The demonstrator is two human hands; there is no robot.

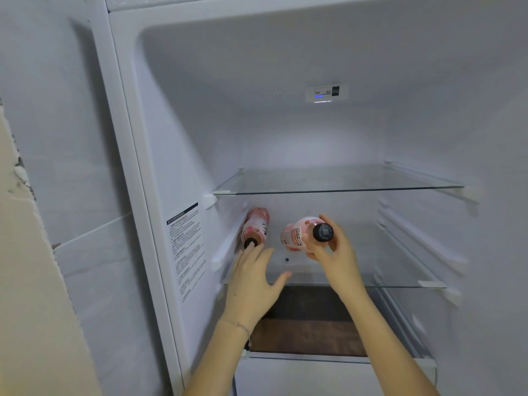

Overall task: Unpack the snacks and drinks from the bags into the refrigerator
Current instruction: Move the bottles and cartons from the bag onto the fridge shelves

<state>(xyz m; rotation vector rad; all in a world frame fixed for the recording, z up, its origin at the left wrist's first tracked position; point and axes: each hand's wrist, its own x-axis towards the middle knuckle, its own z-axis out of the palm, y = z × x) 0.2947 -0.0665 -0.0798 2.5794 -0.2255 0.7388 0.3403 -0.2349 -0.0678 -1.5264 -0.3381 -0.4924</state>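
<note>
The refrigerator [177,138] stands open, with two glass shelves inside. The first bottle [255,225], pink with a black cap, lies on its side at the far left of the lower shelf [371,270], against the left wall, cap facing near. The left hand [254,278] is spread wide, fingers straight, with a fingertip touching that cap. The right hand [331,252] grips the second bottle [295,234] at its neck, fingers curled around it just behind the black cap. This bottle is held nearly horizontal above the middle of the lower shelf, right of the first bottle and apart from it. The upper shelf [343,181] carries nothing. A printed label [185,247] is fixed to the left wall.
</note>
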